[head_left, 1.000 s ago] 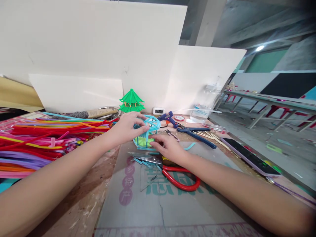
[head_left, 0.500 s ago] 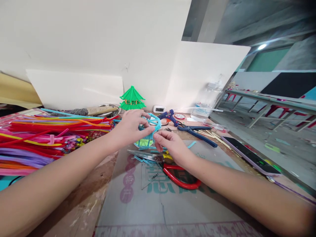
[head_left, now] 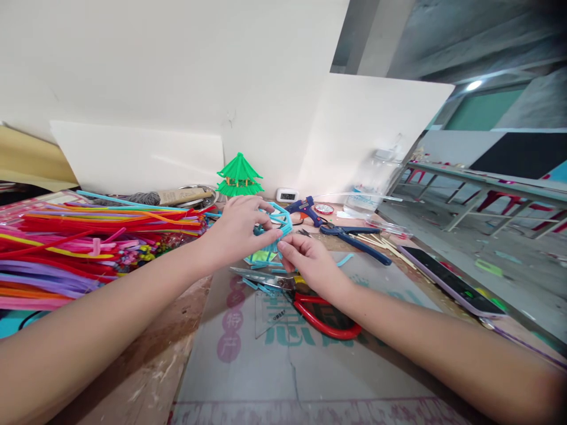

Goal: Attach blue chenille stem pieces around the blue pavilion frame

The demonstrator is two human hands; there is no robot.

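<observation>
In the head view, a light-blue frame (head_left: 284, 219) made of pipe-cleaner pieces stands above the mat, partly hidden by my fingers. My left hand (head_left: 243, 227) reaches over its near left side, thumb and fingers closed round it. Close to the thumb tip, my right hand (head_left: 305, 257) pinches at the frame's near right edge. Whatever sits between those right fingertips is too small to make out; it may be a short blue piece. Below the right hand lie red-handled scissors (head_left: 325, 319), blades pointing left. Cut blue pipe-cleaner bits (head_left: 257, 286) and a clear set square (head_left: 270, 313) lie by the blades.
Bundles of coloured pipe cleaners (head_left: 57, 248) fill the left side. Behind stand a green pipe-cleaner roof (head_left: 240, 177), a small clock (head_left: 287, 195) and a blue glue gun (head_left: 305, 208). Blue pliers (head_left: 354, 239), thin sticks (head_left: 385, 243) and a phone (head_left: 449, 280) lie at right.
The view has shifted slightly. My right fingertips have closed a little more against the frame's edge by the left thumb; the left hand keeps its hold.
</observation>
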